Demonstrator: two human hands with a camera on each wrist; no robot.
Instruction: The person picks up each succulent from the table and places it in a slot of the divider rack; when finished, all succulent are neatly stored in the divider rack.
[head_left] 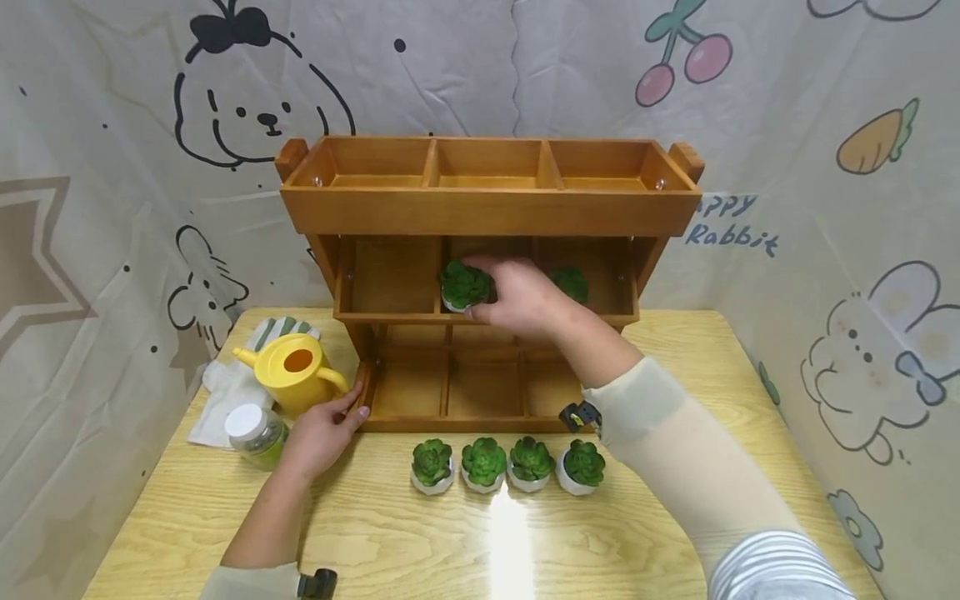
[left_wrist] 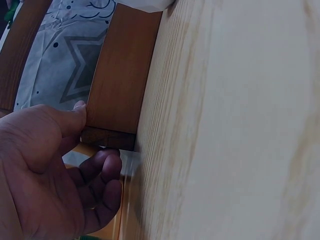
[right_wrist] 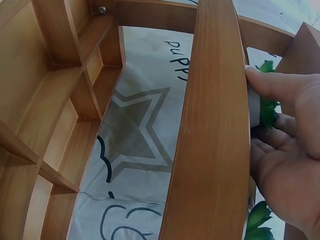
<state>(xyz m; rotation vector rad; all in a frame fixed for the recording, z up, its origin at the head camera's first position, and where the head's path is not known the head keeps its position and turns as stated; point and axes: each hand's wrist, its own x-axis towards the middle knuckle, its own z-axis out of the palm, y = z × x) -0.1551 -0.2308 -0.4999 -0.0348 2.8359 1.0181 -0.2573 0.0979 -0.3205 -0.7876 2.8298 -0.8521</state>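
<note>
A three-tier wooden plant shelf (head_left: 491, 214) stands at the back of the table, each tier split into compartments. My right hand (head_left: 521, 300) pinches a small potted succulent (head_left: 465, 282) with a white pot at the middle tier's centre compartment. In the right wrist view the pot (right_wrist: 254, 107) is partly hidden behind the tier's front board. Another succulent (head_left: 570, 283) sits in that tier's right compartment, partly covered by my arm. At the lowest tier's left front corner, my left hand (head_left: 322, 437) grips the wood, its thumb against the board (left_wrist: 117, 75) in the left wrist view.
Several potted succulents (head_left: 483, 465) stand in a row in front of the shelf. To the left are a yellow watering can (head_left: 292, 387), a white-lidded jar (head_left: 258, 435) and a cloth (head_left: 217, 408). Printed fabric (head_left: 480, 67) encloses the wooden table (head_left: 390, 542).
</note>
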